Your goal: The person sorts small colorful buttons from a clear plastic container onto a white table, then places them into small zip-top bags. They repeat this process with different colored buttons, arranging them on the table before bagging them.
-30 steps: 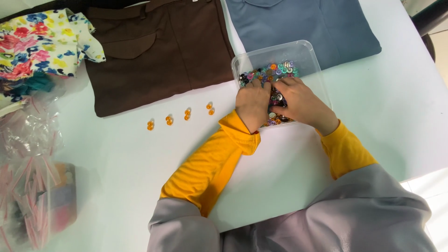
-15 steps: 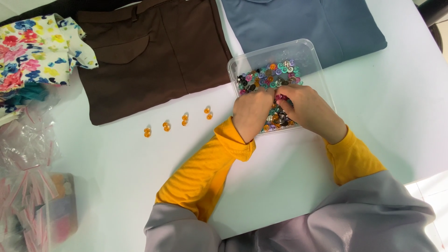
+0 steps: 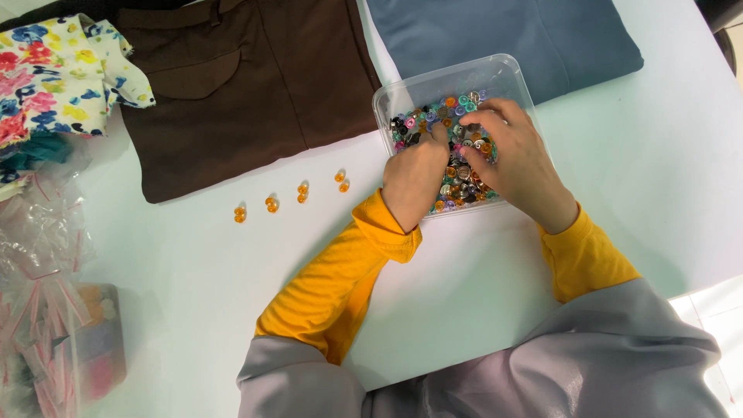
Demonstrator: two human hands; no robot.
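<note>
Clear rectangular plastic tub [image 3: 507, 71] of mixed coloured buttons [image 3: 457, 166] sits at about one o'clock on the pale table [image 3: 193, 294], its long axis running toward twelve, slightly tilted. Both hands are close together inside it: left hand [image 3: 414, 174] and right hand [image 3: 515, 159] curl fingertips into the buttons; whether either pinches one, I cannot tell. At nine o'clock lie four pairs of orange beads [image 3: 302, 192], below a folded brown garment [image 3: 248, 85].

Four orange button pairs [image 3: 290, 198], three garments [image 3: 248, 85]
</note>
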